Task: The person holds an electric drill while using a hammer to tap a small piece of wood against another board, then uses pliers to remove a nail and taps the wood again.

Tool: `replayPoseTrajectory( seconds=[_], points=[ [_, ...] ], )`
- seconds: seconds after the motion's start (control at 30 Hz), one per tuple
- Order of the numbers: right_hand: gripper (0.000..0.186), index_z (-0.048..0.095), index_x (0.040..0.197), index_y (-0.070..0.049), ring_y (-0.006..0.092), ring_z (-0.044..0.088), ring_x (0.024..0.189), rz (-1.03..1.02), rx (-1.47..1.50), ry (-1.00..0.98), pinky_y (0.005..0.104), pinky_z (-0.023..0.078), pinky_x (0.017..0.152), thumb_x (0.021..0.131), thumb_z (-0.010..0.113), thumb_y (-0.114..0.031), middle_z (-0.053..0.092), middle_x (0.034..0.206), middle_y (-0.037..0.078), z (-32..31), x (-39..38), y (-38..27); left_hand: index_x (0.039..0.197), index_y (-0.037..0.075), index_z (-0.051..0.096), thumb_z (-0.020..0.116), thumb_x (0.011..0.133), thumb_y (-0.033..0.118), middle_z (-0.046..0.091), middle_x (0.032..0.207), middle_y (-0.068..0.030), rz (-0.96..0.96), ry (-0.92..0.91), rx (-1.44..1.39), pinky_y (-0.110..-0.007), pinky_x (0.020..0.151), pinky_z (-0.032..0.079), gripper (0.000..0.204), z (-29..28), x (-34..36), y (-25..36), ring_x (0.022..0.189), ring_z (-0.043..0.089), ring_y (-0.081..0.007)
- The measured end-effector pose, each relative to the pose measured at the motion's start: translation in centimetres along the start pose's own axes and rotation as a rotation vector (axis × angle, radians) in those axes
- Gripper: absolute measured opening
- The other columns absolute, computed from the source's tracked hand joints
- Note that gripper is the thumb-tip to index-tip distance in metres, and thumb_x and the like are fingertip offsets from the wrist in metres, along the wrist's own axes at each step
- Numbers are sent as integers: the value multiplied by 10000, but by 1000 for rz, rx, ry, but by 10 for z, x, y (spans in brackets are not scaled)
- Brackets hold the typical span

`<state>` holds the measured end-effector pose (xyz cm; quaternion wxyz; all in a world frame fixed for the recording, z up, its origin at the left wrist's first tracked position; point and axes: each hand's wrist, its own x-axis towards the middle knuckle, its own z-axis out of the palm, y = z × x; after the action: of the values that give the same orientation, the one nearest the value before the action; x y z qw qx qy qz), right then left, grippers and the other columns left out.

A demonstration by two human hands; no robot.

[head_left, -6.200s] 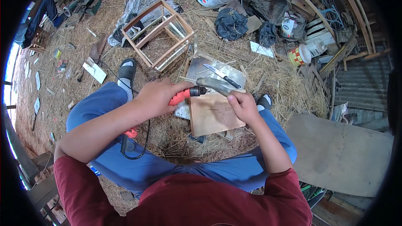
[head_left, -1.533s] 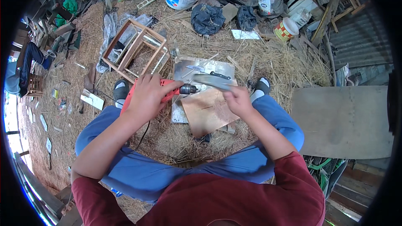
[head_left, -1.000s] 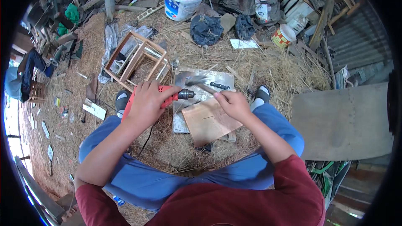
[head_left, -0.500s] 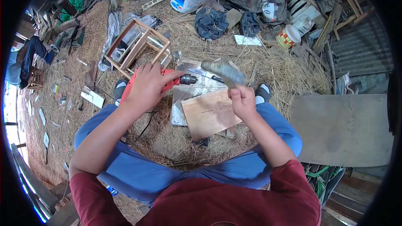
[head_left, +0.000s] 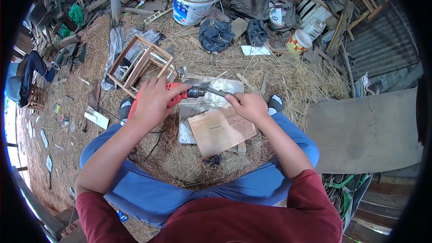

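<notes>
My left hand (head_left: 154, 99) is wrapped round the body of a red power drill (head_left: 179, 95), which lies sideways with its dark chuck (head_left: 196, 92) pointing right. From the other side my right hand (head_left: 247, 106) grips a slim dark metal tool (head_left: 219, 92). The tool's far end is blurred and meets or overlaps the chuck; its exact kind is not clear. Below the drill, a thin wooden board (head_left: 222, 128) with a short slot rests partly on a scuffed whitish panel (head_left: 185, 131) on the ground between my legs.
Straw and wood shavings cover the ground. A wooden frame (head_left: 143, 61) stands beyond my left hand. Farther back are a white bucket (head_left: 192, 10), black plastic bags (head_left: 216, 36) and a small patterned bucket (head_left: 299, 42). A large flat board (head_left: 364, 130) is at my right; another person's leg (head_left: 29, 76) shows far left.
My right hand has moved left and slightly down, bringing the tool from a blurred raised position to the drill's chuck. My left hand keeps its hold on the drill. The view has shifted slightly.
</notes>
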<state>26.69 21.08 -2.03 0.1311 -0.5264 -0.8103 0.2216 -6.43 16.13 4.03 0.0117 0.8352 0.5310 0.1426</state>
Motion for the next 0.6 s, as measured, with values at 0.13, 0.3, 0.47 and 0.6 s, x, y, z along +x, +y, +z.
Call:
replayPoseTrajectory(
  seconds=[0.13, 0.3, 0.47, 0.6],
  points=[
    [400, 721, 882, -48, 330, 645, 589, 62, 232, 75, 415, 491, 575, 1061, 605, -386, 604, 633, 154, 5, -5, -7, 1343, 303, 674, 833, 741, 86, 598, 1039, -103, 19, 23, 14, -484, 894, 482, 659, -1, 2, -1, 1019, 612, -348],
    [415, 730, 897, -61, 381, 670, 631, -203, 325, 240, 453, 518, 600, 1046, 614, -430, 634, 668, 177, -17, -8, -13, 1347, 299, 673, 827, 748, 82, 601, 1027, -98, 5, 10, 25, -482, 890, 482, 655, -2, 1, -1, 1026, 613, -339],
    [555, 729, 848, -58, 413, 698, 688, 143, 134, 31, 498, 536, 643, 1041, 567, -553, 672, 718, 210, 5, 10, 9, 1348, 304, 671, 840, 736, 95, 597, 1044, -108, 48, -15, 28, -482, 891, 481, 668, 3, -2, 4, 1022, 608, -353],
    [586, 745, 892, -40, 395, 691, 671, -106, 526, 167, 491, 538, 656, 1057, 529, -560, 677, 712, 202, 4, -10, 2, 1352, 305, 670, 851, 712, 97, 599, 1050, -111, 18, -15, 32, -484, 892, 476, 697, -6, 2, 1, 1040, 605, -357]
  ],
)
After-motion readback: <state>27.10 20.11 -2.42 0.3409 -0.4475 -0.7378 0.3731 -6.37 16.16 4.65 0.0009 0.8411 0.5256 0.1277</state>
